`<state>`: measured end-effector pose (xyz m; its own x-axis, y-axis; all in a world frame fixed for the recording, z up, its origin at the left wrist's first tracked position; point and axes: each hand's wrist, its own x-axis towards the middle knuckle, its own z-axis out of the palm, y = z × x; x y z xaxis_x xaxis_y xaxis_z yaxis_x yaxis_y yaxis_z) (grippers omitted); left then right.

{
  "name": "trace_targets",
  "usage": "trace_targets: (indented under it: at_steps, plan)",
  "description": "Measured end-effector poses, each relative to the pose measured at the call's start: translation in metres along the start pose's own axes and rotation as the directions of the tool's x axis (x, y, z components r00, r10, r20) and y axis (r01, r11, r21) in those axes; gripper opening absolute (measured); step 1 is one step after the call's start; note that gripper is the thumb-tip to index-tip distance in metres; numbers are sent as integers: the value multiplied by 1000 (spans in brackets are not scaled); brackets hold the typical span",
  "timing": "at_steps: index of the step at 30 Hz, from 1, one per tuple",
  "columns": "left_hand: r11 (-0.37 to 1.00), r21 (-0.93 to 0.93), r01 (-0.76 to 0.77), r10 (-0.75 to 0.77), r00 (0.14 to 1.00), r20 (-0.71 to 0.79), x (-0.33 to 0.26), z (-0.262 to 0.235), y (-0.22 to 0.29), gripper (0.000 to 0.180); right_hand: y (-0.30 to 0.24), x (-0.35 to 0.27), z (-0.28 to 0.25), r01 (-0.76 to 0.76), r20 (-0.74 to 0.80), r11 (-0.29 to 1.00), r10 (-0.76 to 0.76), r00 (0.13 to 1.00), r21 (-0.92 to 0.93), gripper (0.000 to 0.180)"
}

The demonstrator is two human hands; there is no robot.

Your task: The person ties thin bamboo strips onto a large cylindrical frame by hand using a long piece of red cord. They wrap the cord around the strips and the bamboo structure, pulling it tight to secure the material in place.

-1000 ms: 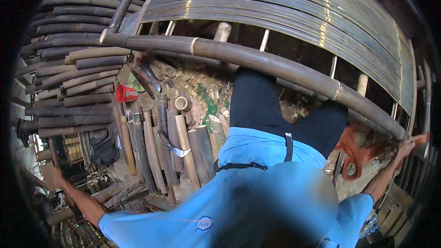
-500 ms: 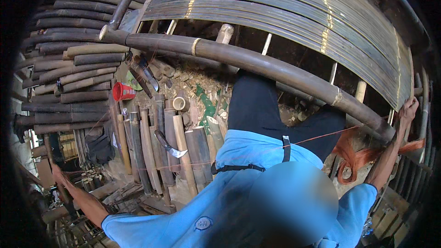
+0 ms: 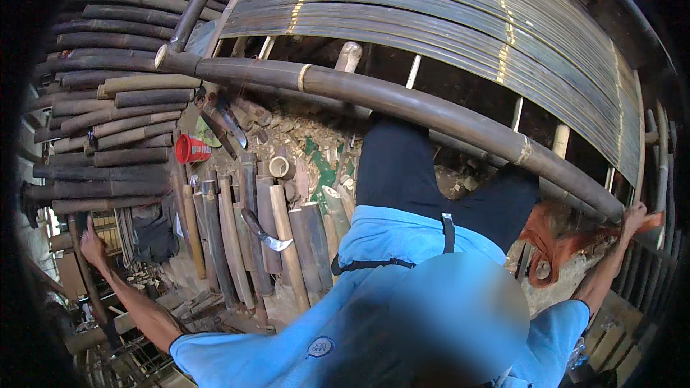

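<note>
My left arm reaches far out to the left, and my left hand [image 3: 92, 246] is raised beside stacked poles. One digit points up while the other fingers look curled; what they hold, if anything, is too small to make out. On the far right, my right hand [image 3: 633, 218] is closed beside the end of a thick dark bamboo pole [image 3: 417, 104]. An orange-red bundle of string [image 3: 548, 244] lies near that hand, with part of it showing just beyond the fingers. Ahead, a slatted bamboo panel [image 3: 410, 11] with pale lashings rests on crosspieces.
Cut bamboo poles [image 3: 122, 111] are piled at the left. Shorter bamboo lengths [image 3: 241, 237] lie beside my legs, with a curved dark-handled blade [image 3: 267, 236] on them. A red bucket [image 3: 192, 149] sits near wood chips [image 3: 287, 129].
My left hand has risen and its finger now points up. My right hand has come down from the panel's corner to the pole end. The taut red string across my lap no longer shows.
</note>
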<state>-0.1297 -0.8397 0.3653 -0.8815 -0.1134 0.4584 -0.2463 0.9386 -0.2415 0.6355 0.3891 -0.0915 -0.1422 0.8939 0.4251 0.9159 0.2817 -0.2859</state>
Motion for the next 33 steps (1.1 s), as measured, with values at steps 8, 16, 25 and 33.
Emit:
trace_targets:
  at_steps: [8, 16, 25, 33]
  plan:
    - [192, 126, -973, 715, 51, -697, -152, -185, 546, 22, -357, -74, -136, 276, 97, 797, -384, 918, 538, 49]
    - [-197, -289, -937, 881, -40, -472, -220, -208, 664, 6, -535, -178, -243, -315, 370, 199, -590, 718, 928, 76]
    - [-207, -441, -873, 900, 7, -436, -175, -192, 634, 13, -411, -104, -241, -223, 259, 141, -352, 899, 965, 56]
    - [-391, -479, -786, 859, -125, -496, -192, -219, 687, 26, -461, -147, -253, -118, 147, 89, -640, 754, 989, 31]
